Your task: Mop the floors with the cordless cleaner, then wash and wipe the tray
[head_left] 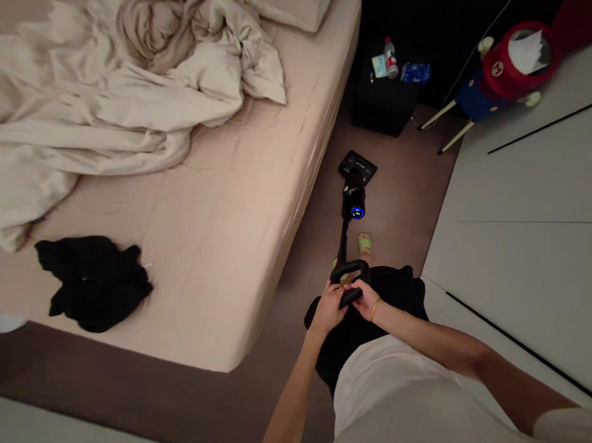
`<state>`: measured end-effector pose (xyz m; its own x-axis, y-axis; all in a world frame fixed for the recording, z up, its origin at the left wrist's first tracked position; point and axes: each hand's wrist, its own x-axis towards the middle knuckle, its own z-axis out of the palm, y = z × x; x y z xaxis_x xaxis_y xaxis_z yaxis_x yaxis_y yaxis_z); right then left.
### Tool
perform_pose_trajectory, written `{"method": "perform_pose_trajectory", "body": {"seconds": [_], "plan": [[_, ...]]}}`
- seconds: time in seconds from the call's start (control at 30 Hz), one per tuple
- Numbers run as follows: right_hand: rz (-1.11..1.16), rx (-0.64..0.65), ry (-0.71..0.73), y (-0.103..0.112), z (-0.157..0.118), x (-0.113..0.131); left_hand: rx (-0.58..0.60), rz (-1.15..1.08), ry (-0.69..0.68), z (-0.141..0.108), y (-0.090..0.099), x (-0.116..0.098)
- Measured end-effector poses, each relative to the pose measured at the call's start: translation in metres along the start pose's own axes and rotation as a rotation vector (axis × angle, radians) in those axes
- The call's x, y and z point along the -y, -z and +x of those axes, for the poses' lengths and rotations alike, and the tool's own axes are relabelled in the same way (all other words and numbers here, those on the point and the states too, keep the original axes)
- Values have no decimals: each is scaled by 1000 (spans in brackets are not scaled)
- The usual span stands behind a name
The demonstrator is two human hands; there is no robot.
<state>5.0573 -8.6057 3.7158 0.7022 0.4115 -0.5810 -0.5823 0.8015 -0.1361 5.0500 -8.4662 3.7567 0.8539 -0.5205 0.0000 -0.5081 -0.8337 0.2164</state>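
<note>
A black upright stick vacuum cleaner [354,190] stands in front of me on the floor, a lit blue ring display on its body. Its flat floor head [357,165] rests on the brown floor between the bed and the pale cabinets. The looped black handle [352,271] reaches back to my waist. My left hand [333,304] is closed around the handle's left side. On its right side my right hand [365,298], with a thin gold band at the wrist, grips the handle too. Some fingers are hidden behind the loop.
At left, the bed [255,204] carries a crumpled duvet [120,92] and a black garment [95,281]. Ahead stands a dark nightstand [384,108] with a bottle [390,58] and a blue packet [416,73]. A red-and-blue figure-shaped stand [492,82] and white cabinets [536,255] line the right.
</note>
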Motion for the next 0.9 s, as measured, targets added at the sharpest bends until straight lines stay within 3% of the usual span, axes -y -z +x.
{"method": "perform_pose_trajectory", "body": {"seconds": [0.1, 0.27, 0.37, 0.43, 0.53, 0.67, 0.8, 0.9], "plan": [[57, -29, 239, 5, 14, 44, -38, -32, -15, 59, -13, -14], [95, 11, 463, 4, 33, 116, -81, -117, 16, 141, -32, -33], [147, 40, 546, 7, 41, 139, -126, -187, 25, 164, -47, -43], [140, 112, 564, 13, 43, 144, -148, -224, 39, 166, -56, -49], [120, 233, 504, 25, 42, 135, -151, -230, 80, 150, -64, -53], [105, 296, 407, 33, 37, 94, -144, -211, 112, 102, -67, -41], [122, 328, 398, 37, 34, 24, -130, -217, 104, 36, -74, -15], [187, 289, 353, 40, 32, -46, -116, -187, 76, -27, -84, 13]]}}
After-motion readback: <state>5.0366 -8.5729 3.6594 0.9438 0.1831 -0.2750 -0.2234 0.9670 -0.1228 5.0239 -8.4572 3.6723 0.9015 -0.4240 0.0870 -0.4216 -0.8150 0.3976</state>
